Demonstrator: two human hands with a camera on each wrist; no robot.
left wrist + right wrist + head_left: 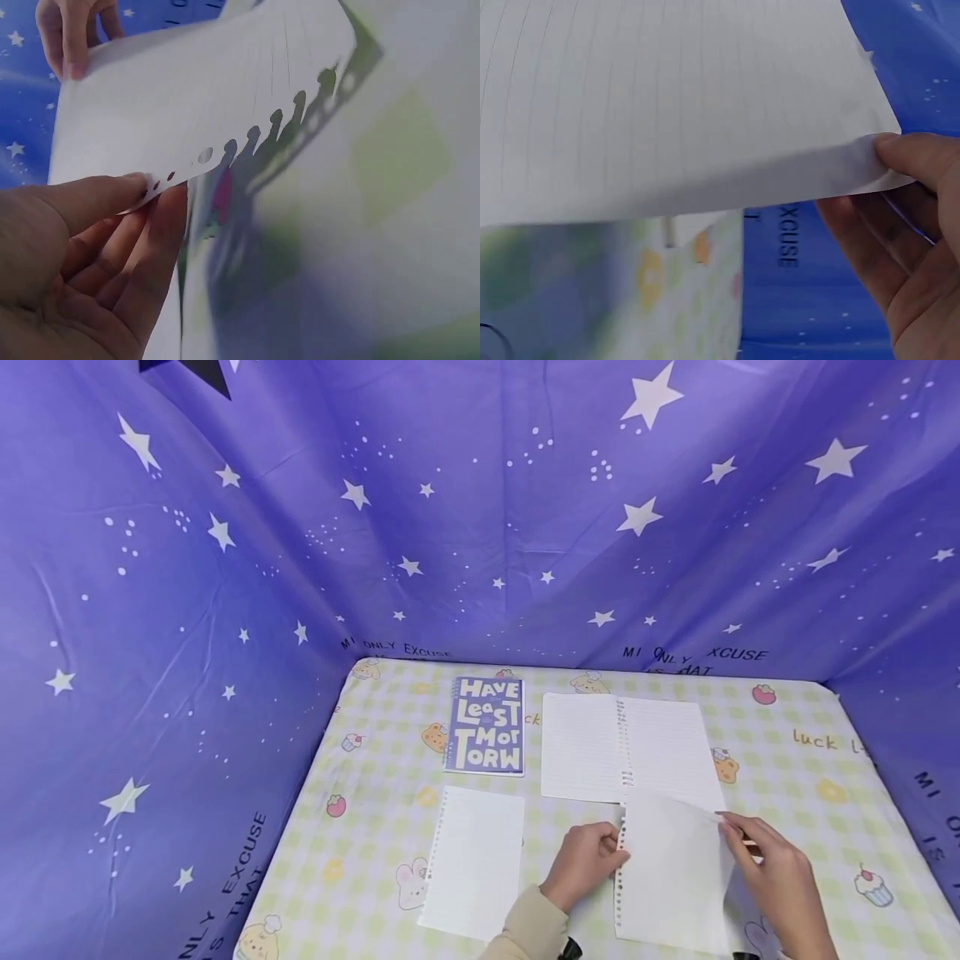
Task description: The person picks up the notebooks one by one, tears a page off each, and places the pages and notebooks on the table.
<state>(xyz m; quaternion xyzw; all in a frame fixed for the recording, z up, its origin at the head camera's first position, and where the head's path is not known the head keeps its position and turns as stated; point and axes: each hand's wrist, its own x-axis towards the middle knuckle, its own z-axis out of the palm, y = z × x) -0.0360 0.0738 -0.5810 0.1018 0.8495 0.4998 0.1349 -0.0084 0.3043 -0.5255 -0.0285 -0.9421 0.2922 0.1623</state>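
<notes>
Both hands hold a lined loose-leaf sheet (671, 877) with punched holes down its left edge. My left hand (588, 860) pinches that holed edge between thumb and fingers; the left wrist view shows the thumb (97, 199) on top, right beside the holes. With thumb and fingers, my right hand (776, 868) grips the far right corner, seen again in the right wrist view at the sheet's corner (855, 169). The sheet is raised at an angle and overlaps the lower edge of an open ring-bound notebook (581, 747), whose rings run down the middle.
A second holed sheet (480, 860) lies flat to the left of my left hand. Behind it rests a closed purple notebook (487, 727) with large white lettering. A checked cloth (375, 827) covers the table, and a purple star-printed curtain (480, 527) hangs around it.
</notes>
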